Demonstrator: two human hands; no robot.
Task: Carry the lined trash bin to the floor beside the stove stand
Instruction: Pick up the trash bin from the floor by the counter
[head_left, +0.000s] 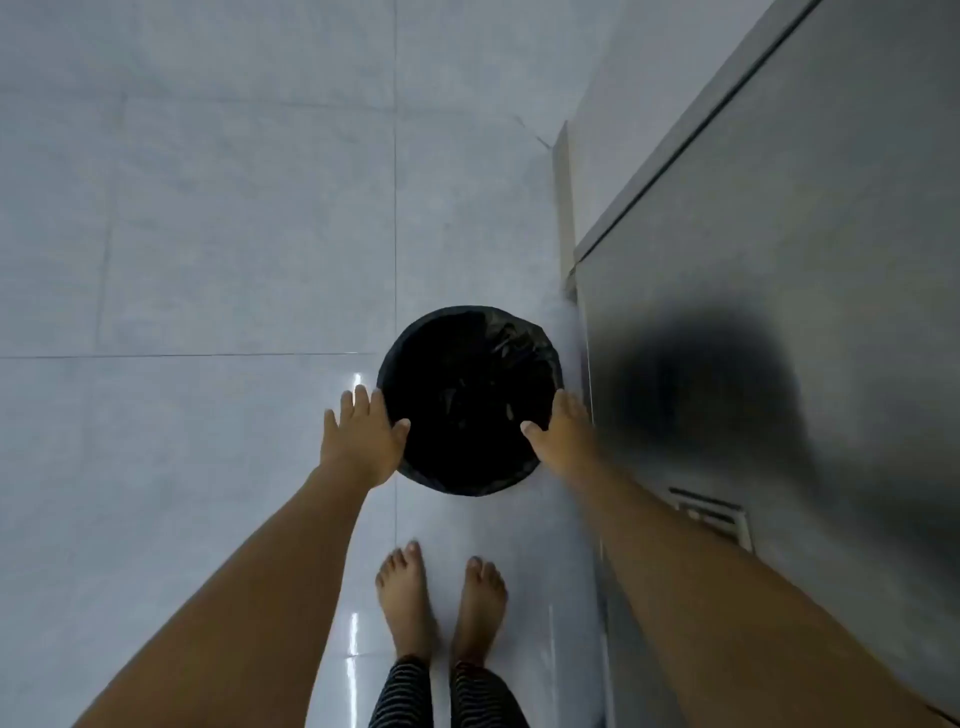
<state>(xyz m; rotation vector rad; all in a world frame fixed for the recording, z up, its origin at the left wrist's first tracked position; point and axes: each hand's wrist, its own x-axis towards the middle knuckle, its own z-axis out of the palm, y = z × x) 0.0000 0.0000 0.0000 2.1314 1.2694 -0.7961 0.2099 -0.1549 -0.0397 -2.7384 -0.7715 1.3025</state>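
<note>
Down at our bare feet (441, 608) first, planted side by side on the glossy tiled floor (208, 234), striped trouser cuffs just showing. Both arms reach forward and down from here.

Our left hand (358, 441) is spread wide, fingers splayed, its thumb touching the near-left rim of the trash bin (470, 400); the palm lies against the outside, but nothing is closed round anything. Our right hand (563, 434) is likewise flat and unclenched, thumb at the near-right rim, fingers running down the far side between bin and metal. So we have two flat palms flanking the bin rather than a clamped grip, and whether they press or merely brush it, we cannot tell.

The bin stands, or hangs just above, the floor right in front of our toes, just beside the stainless-steel cabinet (779, 312) on our right. We cannot tell if its base is down.

How will it handle? We'd judge it light: it looks empty, only the black liner bag (511, 332) folded over the rim. That film is slick and loose, so fingers hooked on it alone could slide or drag the liner out. Better to squeeze the stiff wall from opposite sides just under the rim, as our palms are placed now.

Beyond, a vent grille (711, 517) sits low on the steel, and pale tiles run on.
</note>
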